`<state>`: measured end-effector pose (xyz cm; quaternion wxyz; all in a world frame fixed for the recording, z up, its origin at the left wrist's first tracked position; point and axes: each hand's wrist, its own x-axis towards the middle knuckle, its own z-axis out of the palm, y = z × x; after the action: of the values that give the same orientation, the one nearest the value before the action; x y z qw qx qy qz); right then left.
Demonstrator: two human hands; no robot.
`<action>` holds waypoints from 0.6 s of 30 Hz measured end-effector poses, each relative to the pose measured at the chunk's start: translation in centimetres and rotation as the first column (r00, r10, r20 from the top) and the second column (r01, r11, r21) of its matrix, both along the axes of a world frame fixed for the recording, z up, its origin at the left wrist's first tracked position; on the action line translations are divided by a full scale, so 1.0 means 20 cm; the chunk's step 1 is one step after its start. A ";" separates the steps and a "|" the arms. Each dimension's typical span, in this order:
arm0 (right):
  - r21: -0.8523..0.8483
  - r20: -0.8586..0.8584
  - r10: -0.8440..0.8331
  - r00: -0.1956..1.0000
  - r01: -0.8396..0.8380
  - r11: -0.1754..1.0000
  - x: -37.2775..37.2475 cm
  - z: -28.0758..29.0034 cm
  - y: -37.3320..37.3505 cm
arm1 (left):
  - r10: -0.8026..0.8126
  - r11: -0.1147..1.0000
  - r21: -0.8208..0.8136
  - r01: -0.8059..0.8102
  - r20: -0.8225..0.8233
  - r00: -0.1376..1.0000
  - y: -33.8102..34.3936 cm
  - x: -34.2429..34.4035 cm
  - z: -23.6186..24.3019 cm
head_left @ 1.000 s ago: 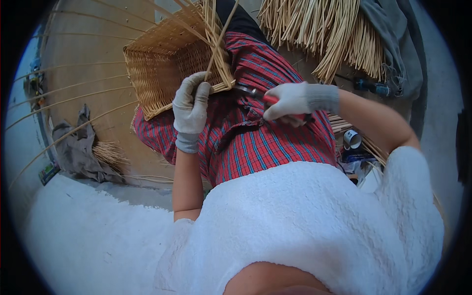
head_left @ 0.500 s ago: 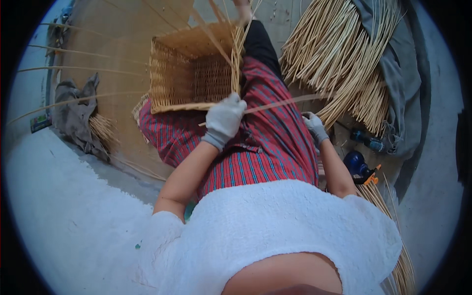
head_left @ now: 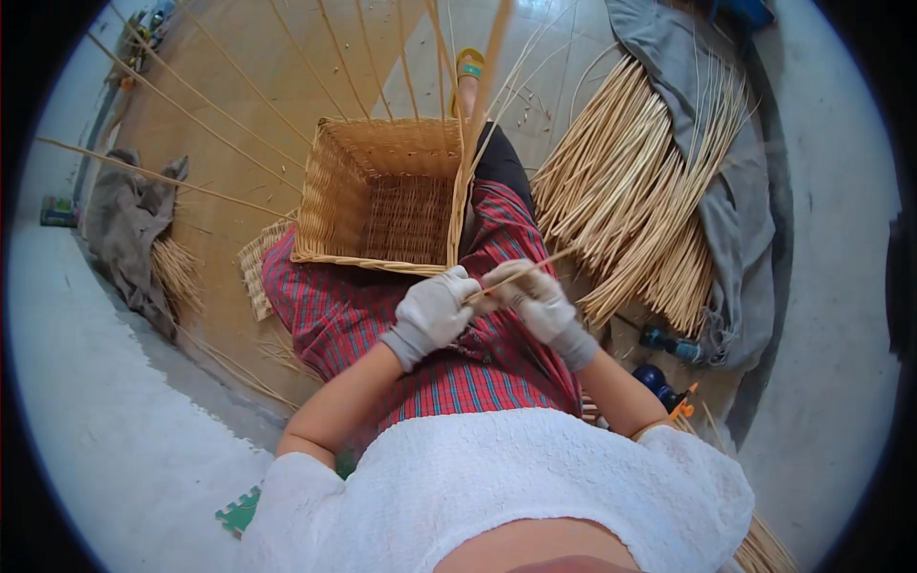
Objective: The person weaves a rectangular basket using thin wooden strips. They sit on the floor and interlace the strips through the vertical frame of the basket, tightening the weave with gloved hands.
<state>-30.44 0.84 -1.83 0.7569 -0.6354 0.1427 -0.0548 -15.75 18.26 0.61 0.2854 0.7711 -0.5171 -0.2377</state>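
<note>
The grip of the right hand (head_left: 533,298) is closed around a thin pale cane (head_left: 559,256), which slants up and outward to the right. The grip of the left hand (head_left: 435,306) is closed at the cane's lower end, the fingertips drawn together (slight blur there hides exactly how they bear on it). Both hands wear whitish knitted gloves with grey cuffs and meet just in front of the near right corner of a rectangular woven basket (head_left: 330,196).

The basket stands well forward of the person's body, its open side turned toward the head and its darker woven base visible inside. Its near edge lies at the red plaid cloth (head_left: 330,310) covering the lap. Long stakes (head_left: 167,177) fan out from its left and far sides; others rise close together by its right side.

To the right, a large spread bundle of canes (head_left: 611,181) lies against a grey cloth (head_left: 750,229). Near the bundle's lower end is a blue-and-black tool (head_left: 673,346), with a dark blue object (head_left: 651,378) bearing an orange part nearer the right forearm. To the left, a flat woven panel (head_left: 256,277) shows beside the lap, and a dark grey cloth (head_left: 129,215) partly wraps a smaller bundle (head_left: 174,272).
</note>
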 end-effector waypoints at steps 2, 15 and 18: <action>0.147 -0.048 -0.024 0.999 0.031 0.989 0.04 0.14 -0.17 | -0.010 0.992 0.124 0.012 -0.015 1.000 -0.03 0.13 0.05; -0.353 0.240 -0.382 0.893 0.447 0.822 0.72 0.25 -0.82 | 0.395 0.891 -0.145 -0.431 -0.223 0.891 -0.36 0.78 -0.20; -0.355 0.248 -0.347 0.904 0.418 0.836 0.98 0.17 -0.78 | 0.443 0.868 -0.164 -0.469 -0.172 0.880 -0.56 0.87 -0.25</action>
<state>-10.87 -14.80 1.60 0.5937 -0.7276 0.1864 -0.2885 1.70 7.15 -4.42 0.4424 0.8217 -0.3220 -0.1593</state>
